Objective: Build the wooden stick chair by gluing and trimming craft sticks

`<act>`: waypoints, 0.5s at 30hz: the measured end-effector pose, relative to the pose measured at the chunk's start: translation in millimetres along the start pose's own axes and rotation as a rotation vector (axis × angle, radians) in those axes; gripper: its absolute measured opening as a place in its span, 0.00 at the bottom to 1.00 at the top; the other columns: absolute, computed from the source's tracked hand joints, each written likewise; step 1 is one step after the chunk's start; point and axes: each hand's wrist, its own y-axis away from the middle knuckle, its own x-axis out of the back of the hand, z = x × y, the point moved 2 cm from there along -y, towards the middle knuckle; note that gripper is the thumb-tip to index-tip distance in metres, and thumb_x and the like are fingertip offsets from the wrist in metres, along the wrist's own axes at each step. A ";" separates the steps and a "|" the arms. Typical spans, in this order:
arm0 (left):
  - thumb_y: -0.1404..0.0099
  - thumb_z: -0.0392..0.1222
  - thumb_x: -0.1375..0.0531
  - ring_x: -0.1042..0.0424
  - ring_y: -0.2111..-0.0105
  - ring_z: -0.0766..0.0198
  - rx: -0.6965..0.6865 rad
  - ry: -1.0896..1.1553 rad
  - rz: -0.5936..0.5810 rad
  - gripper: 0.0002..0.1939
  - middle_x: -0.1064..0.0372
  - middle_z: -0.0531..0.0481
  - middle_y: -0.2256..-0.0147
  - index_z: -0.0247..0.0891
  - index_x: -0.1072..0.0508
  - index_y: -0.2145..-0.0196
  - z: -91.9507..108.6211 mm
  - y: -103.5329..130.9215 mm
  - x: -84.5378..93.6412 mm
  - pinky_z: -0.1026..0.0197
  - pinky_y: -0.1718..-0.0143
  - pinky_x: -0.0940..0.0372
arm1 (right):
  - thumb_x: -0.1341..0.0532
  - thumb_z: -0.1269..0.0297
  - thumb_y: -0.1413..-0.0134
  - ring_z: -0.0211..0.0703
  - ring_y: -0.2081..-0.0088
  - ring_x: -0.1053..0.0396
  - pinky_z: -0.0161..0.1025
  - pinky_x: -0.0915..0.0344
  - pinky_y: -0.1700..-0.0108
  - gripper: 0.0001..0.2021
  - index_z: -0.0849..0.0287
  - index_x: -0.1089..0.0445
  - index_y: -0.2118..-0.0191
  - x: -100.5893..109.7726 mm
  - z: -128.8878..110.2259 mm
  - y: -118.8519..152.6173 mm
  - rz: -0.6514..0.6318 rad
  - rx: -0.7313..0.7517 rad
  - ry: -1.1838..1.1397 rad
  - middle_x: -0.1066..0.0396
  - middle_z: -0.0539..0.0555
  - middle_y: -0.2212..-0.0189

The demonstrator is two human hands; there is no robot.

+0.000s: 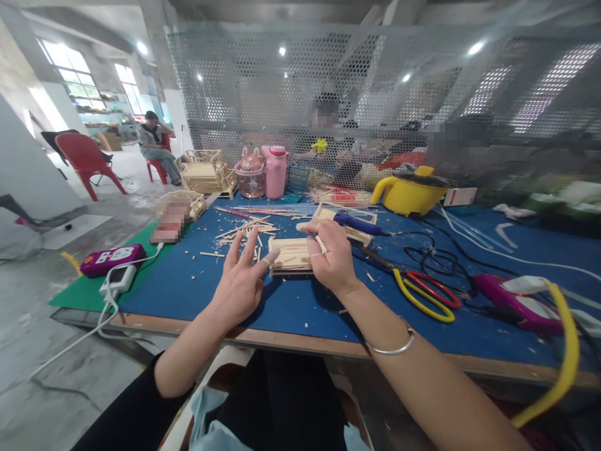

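Observation:
A small piece made of pale wooden sticks (292,255) rests on the blue table mat in front of me. My left hand (241,275) is at its left side, fingers spread, with the thumb against its left end. My right hand (329,254) is closed over its right end, thumb and index finger curled at the top edge. Loose sticks (244,230) lie scattered behind my left hand. Behind my right hand, a blue glue gun (357,223) lies by another stick frame (328,213).
Scissors (425,294) with red and yellow handles and black cables lie at right. Farther back stand a yellow pot (413,193), a pink bottle (275,172) and stick models (204,172). A phone (171,219) and a purple power strip (113,259) are at left. People sit beyond.

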 end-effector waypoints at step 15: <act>0.36 0.39 0.49 0.39 0.43 0.56 0.612 0.461 0.016 0.27 0.40 0.45 0.41 0.45 0.46 0.39 -23.5 32.7 7.6 0.50 0.46 0.37 | 0.46 0.73 0.46 0.46 0.58 0.32 0.48 0.36 0.53 0.12 0.57 0.32 0.57 25.2 -19.1 -15.5 -0.231 0.168 0.089 0.28 0.55 0.63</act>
